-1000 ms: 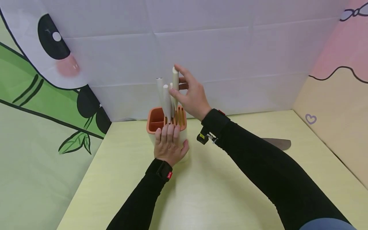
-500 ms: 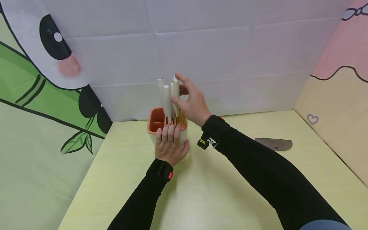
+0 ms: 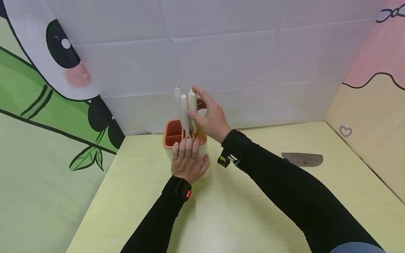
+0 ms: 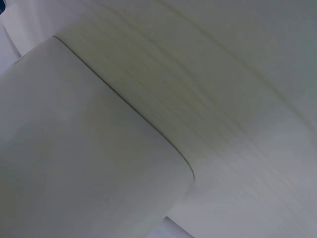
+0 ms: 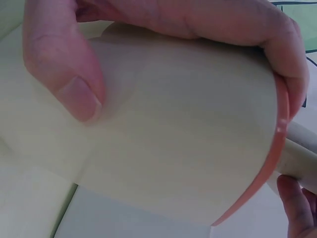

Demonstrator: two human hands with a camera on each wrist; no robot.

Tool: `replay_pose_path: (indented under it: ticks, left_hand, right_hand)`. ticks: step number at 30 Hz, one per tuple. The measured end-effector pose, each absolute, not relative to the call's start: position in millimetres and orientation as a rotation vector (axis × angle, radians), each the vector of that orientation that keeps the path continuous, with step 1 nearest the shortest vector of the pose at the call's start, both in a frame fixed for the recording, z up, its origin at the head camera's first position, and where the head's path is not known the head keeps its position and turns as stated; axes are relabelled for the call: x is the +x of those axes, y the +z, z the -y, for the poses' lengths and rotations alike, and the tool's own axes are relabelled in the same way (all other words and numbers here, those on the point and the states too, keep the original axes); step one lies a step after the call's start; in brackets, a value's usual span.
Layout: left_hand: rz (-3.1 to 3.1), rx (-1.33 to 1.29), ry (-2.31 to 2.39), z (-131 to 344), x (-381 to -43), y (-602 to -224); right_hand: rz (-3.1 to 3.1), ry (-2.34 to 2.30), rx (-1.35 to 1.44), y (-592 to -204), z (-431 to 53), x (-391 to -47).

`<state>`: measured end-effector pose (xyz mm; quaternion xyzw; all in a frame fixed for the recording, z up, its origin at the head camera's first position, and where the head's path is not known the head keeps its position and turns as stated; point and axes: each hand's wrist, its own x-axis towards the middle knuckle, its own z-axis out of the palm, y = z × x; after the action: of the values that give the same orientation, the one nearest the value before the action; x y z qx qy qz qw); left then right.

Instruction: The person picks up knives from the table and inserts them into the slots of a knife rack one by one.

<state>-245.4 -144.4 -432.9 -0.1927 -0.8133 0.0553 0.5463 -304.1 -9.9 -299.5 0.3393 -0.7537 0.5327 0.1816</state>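
A cream knife holder (image 3: 164, 140) with an orange rim stands at the back of the table. My left hand (image 3: 188, 160) lies over its front; the wrist view labelled right shows a fingertip (image 5: 296, 94) hooked over the rim and the thumb (image 5: 81, 99) against the wall. My right hand (image 3: 213, 117) pinches the pale handle of a knife (image 3: 194, 110) standing in the slotted side, its index finger on the handle's top. The blade is hidden in the holder. Several other white handles (image 3: 185, 110) stand just left of it.
Right of the holder, a grey blade (image 3: 302, 159) lies on the pale table (image 3: 246, 211), its left end behind my right forearm. A cloth backdrop (image 3: 240, 63) rises along the table's back edge. The holder's left side has divided open compartments (image 3: 173, 130).
The right hand has moved down with the knife, whose handle now sits lower among the others. My left hand keeps its place on the holder. The right forearm uncovers more of the grey blade.
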Motion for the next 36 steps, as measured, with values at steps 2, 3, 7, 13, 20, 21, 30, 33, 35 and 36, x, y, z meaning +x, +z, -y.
replay_pose_path:
  ticks: [2,3,7,13,20,21,30,33,35,36]
  left_hand:
    - [1.923,-0.455,0.128,145,-245,-433]
    - [1.922,-0.455,0.128,145,-245,-433]
    - [1.918,-0.456,0.129,145,-245,-433]
    - [1.915,-0.456,0.156,145,-245,-434]
    - [1.911,-0.456,0.165,146,-245,-434]
    - [1.91,-0.456,0.164,146,-245,-434]
    - [1.911,-0.452,0.159,146,-245,-433]
    - [1.919,-0.45,0.159,145,-245,-433]
    - [1.923,-0.448,0.159,144,-245,-433]
    - [1.925,-0.446,0.159,144,-245,-434]
  right_hand:
    - [2.134,1.505,0.958,-301,11,-304]
    - [2.137,1.505,0.956,-301,11,-303]
    - [2.143,1.517,0.947,-303,13,-302]
    - [2.2,1.513,0.932,-307,13,-300]
    - [2.239,1.679,0.851,-317,5,-296]
    - [2.252,1.682,0.85,-320,4,-296]
    - [2.311,1.735,0.963,-335,-2,-294]
    - [2.325,1.692,0.987,-337,-2,-293]
    - [2.33,1.658,1.004,-339,-3,-292]
    - [2.331,1.647,1.01,-340,-3,-292]
